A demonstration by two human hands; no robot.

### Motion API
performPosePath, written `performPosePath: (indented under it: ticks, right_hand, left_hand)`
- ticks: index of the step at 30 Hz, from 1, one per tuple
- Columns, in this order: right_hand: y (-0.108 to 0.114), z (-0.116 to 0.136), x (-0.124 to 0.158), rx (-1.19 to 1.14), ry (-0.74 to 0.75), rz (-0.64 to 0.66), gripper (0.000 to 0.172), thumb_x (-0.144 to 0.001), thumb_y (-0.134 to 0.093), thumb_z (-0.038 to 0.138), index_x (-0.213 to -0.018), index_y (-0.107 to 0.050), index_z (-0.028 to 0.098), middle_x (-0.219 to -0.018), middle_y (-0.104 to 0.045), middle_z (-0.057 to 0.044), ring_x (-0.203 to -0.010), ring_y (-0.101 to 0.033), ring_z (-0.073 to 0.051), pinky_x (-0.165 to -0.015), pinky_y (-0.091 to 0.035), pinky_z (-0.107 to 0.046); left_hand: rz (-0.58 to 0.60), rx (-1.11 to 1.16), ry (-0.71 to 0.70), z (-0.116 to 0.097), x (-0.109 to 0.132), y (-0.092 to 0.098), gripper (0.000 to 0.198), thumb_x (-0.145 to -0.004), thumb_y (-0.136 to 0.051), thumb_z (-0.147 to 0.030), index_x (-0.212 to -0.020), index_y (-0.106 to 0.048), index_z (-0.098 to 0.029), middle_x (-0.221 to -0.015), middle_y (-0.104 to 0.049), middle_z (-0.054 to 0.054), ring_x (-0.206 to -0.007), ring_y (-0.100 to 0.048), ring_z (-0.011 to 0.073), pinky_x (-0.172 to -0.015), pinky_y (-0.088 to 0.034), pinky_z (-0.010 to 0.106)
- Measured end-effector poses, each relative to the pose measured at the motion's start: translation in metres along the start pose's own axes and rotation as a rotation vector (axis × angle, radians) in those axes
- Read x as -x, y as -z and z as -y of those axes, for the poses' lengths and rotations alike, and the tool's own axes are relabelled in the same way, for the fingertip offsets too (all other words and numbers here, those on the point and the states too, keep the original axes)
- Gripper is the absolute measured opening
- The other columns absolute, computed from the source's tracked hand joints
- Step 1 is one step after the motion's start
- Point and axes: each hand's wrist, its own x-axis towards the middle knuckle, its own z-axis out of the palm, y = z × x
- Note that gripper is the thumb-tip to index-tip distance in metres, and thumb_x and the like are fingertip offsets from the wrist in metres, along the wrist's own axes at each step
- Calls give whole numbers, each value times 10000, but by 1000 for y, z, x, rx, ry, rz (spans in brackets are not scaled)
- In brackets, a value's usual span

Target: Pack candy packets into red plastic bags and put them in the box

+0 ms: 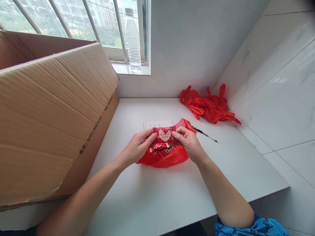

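Note:
A small red packet (164, 135) with a pale heart on its front is stretched between my two hands. My left hand (138, 145) pinches its left end, and my right hand (189, 143) pinches its right end. Beneath the packet, an opened red plastic bag (169, 161) lies on the white table (157, 193), with several red wrapped items (165, 150) showing in it. Part of a white paper (159, 124) with printed or written marks sticks out behind the packet.
A large cardboard box (56, 121) stands at the left. A black pen (204, 133) lies right of the bag. Crumpled red plastic bags (213, 106) rest at the back right against the wall. A clear bottle (133, 42) stands on the windowsill. Tiled wall borders the table's right side.

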Motion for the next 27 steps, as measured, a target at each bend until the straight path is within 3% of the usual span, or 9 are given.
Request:
performPosePath:
  ticks: [7, 27]
  right_hand:
    - [-2, 2, 1, 56, 17, 11, 363, -842, -658, 567, -811, -594, 211, -767, -614, 12, -745, -608, -147, -789, -588, -341]
    - [-1, 1, 2, 98, 52, 2, 352, -855, -656, 545, -779, -565, 213, -768, -625, 3, -735, -594, -155, -744, -533, -320]
  left_hand:
    - [50, 45, 10, -1, 0, -1, 369, -942, -499, -518, -892, -630, -178, -775, -642, 10, -656, -565, 134, -571, -475, 233]
    - [40, 7, -23, 5, -2, -1, 371, -952, -491, -491, -782, -574, -172, -716, -555, 4, -640, -526, 129, -589, -469, 247]
